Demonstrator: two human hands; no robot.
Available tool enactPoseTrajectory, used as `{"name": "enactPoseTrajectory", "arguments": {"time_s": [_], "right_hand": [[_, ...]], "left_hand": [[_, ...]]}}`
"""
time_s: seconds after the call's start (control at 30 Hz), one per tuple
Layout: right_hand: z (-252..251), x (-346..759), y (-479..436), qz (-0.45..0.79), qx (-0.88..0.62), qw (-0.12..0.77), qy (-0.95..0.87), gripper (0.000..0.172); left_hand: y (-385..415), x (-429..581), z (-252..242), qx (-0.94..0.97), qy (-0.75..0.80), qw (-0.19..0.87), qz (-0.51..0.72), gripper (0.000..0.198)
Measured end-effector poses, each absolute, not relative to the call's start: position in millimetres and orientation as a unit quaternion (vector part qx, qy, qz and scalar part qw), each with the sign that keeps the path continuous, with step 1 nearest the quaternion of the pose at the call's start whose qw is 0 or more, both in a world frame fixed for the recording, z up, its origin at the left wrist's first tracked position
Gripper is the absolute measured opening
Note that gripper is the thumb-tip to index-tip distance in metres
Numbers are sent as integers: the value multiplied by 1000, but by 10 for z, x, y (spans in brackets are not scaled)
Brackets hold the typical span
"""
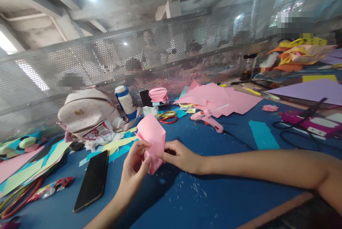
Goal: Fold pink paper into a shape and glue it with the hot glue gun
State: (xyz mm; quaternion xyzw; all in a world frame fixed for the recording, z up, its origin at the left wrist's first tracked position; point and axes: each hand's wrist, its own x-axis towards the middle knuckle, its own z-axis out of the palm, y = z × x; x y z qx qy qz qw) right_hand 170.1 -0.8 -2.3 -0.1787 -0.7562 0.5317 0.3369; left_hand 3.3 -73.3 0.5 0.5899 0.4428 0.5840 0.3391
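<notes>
Between my two hands a folded piece of pink paper (153, 132) is held up a little above the blue table. My left hand (136, 161) grips its lower left part, with the thumb in front and the fingers curled at the side. From the right, my right hand (181, 156) pinches the lower right edge between thumb and fingers. Behind the folded paper lie scissors (169, 117) with red and yellow handles. A pink glue gun (207, 118) rests on the table beyond my right hand. To the left of my left hand is a black phone (92, 181).
Pink paper sheets (213, 97) lie at the back. A backpack (88, 115) and a bottle (125, 102) stand at the back left. Blue paper (264, 135) and a purple power strip (312, 123) with cables lie at right. A perforated metal partition (171, 57) runs behind the table.
</notes>
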Motion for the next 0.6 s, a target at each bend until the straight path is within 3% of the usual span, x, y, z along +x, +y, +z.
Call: {"name": "enactPoseTrajectory", "arguments": {"time_s": [0.27,0.6], "right_hand": [[-63,1602,-5,516,-183,350,-760,43],[-68,1651,-68,470,-170,356,-789,38]], "left_hand": [[-723,-56,44,638,524,241,511,26],[-740,-34,-8,624,539,220,522,25]]}}
